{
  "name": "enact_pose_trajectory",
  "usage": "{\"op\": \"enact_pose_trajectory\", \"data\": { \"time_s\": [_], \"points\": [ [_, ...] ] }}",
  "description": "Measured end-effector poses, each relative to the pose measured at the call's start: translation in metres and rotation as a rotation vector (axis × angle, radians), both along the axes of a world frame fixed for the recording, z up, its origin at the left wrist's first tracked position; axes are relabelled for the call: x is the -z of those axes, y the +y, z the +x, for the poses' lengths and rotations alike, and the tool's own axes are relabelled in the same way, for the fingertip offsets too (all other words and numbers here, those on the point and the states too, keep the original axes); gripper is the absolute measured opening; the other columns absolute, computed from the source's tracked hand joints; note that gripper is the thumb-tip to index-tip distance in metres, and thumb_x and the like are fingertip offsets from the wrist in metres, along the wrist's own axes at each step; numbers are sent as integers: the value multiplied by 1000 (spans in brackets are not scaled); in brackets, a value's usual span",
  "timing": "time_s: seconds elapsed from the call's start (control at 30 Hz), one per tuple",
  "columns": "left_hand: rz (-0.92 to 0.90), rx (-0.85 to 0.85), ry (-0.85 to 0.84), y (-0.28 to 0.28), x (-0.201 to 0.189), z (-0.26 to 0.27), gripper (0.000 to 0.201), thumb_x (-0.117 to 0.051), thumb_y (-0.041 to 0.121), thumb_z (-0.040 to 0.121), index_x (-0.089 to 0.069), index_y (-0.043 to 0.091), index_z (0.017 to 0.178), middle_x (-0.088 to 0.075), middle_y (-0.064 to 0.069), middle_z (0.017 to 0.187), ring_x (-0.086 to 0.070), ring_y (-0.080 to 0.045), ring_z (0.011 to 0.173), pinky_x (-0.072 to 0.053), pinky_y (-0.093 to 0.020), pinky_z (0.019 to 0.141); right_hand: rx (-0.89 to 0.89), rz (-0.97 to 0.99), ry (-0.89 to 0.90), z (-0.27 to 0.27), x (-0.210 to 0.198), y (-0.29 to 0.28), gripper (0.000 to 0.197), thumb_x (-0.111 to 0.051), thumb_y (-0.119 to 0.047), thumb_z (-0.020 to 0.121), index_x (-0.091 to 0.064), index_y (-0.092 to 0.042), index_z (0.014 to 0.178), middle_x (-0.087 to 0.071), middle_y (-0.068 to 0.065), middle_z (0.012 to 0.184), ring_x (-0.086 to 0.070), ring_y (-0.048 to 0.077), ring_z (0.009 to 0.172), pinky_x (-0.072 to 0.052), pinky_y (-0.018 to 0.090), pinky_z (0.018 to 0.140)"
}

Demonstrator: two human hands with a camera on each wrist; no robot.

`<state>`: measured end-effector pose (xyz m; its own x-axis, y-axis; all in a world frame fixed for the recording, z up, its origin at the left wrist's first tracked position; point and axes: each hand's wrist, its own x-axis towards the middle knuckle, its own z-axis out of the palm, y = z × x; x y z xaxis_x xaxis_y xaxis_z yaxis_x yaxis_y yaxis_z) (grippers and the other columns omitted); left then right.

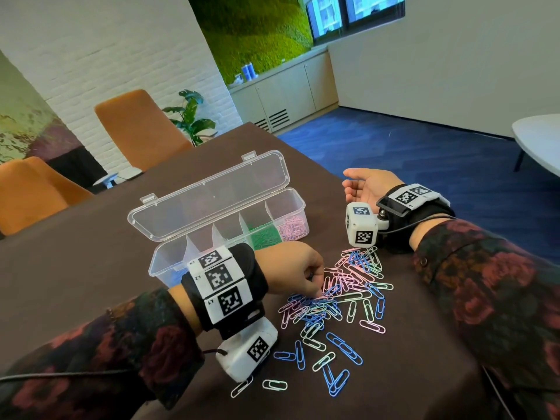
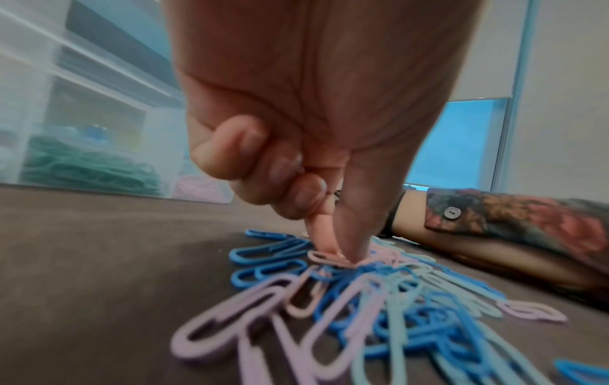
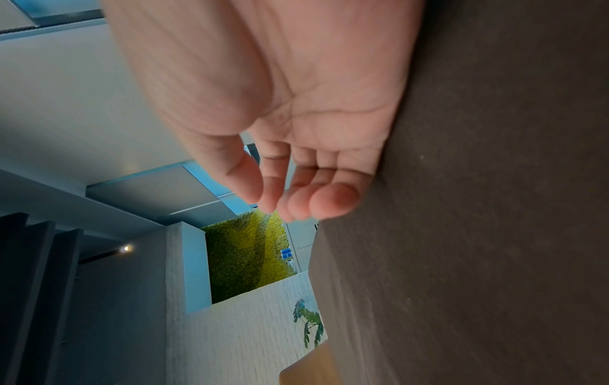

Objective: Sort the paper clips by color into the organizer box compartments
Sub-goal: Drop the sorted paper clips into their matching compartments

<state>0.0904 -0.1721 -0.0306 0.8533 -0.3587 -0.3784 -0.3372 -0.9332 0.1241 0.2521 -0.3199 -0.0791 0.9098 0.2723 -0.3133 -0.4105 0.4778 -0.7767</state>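
A loose pile of pink, blue and pale green paper clips (image 1: 342,298) lies on the brown table. My left hand (image 1: 316,294) reaches down into the pile. Its thumb and forefinger pinch a pink clip (image 2: 324,256) that still lies on the heap, and the other fingers (image 2: 250,159) are curled in. The clear organizer box (image 1: 169,257) stands behind with its lid open. It holds green clips (image 1: 262,236), pink clips (image 1: 292,227) and some blue ones at its left end. My right hand (image 1: 360,184) rests palm up on the table, right of the box, and holds nothing (image 3: 290,187).
Stray clips (image 1: 333,381) are scattered toward the table's front. The table's right edge (image 1: 339,174) runs just beyond my right hand, above blue carpet. Two orange chairs (image 1: 136,125) stand at the far left side. A white table (image 1: 539,140) is at the far right.
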Motion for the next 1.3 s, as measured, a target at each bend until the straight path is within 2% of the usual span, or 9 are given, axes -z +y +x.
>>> {"op": "enact_pose_trajectory", "data": {
  "time_s": [0.23, 0.4, 0.53, 0.67, 0.73, 0.83, 1.17, 1.23, 1.3],
  "points": [
    [24, 32, 6, -1, 3, -5, 17, -68, 21, 85, -64, 7, 92, -41, 9, 58, -39, -4, 52, -30, -13, 51, 3, -2, 3, -1, 0, -1, 12, -61, -14, 90, -54, -4, 87, -52, 4, 69, -47, 14, 53, -45, 18, 41],
    [-120, -24, 76, 7, 4, -5, 10, -69, 18, 84, -61, 14, 80, -43, 10, 56, -41, 0, 47, -31, -12, 51, 13, 1, 3, -1, 0, 0, 12, -61, -14, 90, -55, -4, 87, -52, 4, 68, -48, 13, 53, -45, 18, 41],
    [-533, -263, 230, 25, 6, -4, 19, -68, 18, 84, -57, 24, 70, -51, 8, 63, -39, -2, 50, -32, -15, 50, 6, -2, 9, 0, 0, 0, 13, -61, -15, 89, -55, -4, 88, -52, 4, 68, -48, 13, 54, -46, 18, 42],
    [-1063, -508, 423, 35, 14, -6, 17, -61, 11, 74, -63, 20, 59, -54, 2, 60, -37, -4, 45, -29, -13, 42, -1, -18, 0, 0, -1, 0, 14, -60, -15, 90, -55, -4, 84, -52, 4, 69, -47, 13, 55, -46, 18, 41],
    [-1248, -564, 533, 36, 15, -7, 11, -61, 8, 73, -66, 15, 67, -51, -2, 61, -38, -6, 46, -32, -14, 42, -4, -23, -5, 0, -1, -1, 14, -60, -16, 90, -55, -4, 85, -52, 4, 69, -48, 13, 55, -46, 18, 41],
    [-1414, -656, 642, 34, 18, -7, 23, -50, 4, 77, -72, 7, 86, -53, -3, 65, -45, -9, 50, -39, -17, 44, -1, -29, -8, 1, 0, -1, 13, -60, -16, 90, -54, -5, 86, -52, 4, 70, -48, 13, 55, -46, 18, 41],
    [-1444, -710, 687, 29, 17, -2, 19, -50, 15, 78, -68, 10, 74, -58, -7, 68, -59, -17, 57, -50, -23, 49, -8, -20, 2, -1, -1, -1, 13, -61, -16, 90, -55, -4, 86, -52, 4, 69, -48, 13, 55, -46, 18, 42],
    [-1324, -645, 595, 28, 18, -1, 11, -52, 18, 78, -61, 12, 76, -52, -1, 61, -50, -12, 51, -43, -19, 46, -4, -18, 6, -1, -1, -1, 13, -62, -15, 89, -55, -4, 90, -53, 5, 69, -49, 14, 54, -46, 18, 42],
    [-1012, -449, 417, 28, 15, 1, 2, -57, 15, 81, -56, 13, 80, -48, 9, 56, -42, -5, 48, -35, -15, 47, 1, -17, 8, -1, -1, -1, 14, -62, -15, 89, -55, -4, 93, -53, 5, 69, -49, 14, 54, -47, 18, 42]
  ]
}}
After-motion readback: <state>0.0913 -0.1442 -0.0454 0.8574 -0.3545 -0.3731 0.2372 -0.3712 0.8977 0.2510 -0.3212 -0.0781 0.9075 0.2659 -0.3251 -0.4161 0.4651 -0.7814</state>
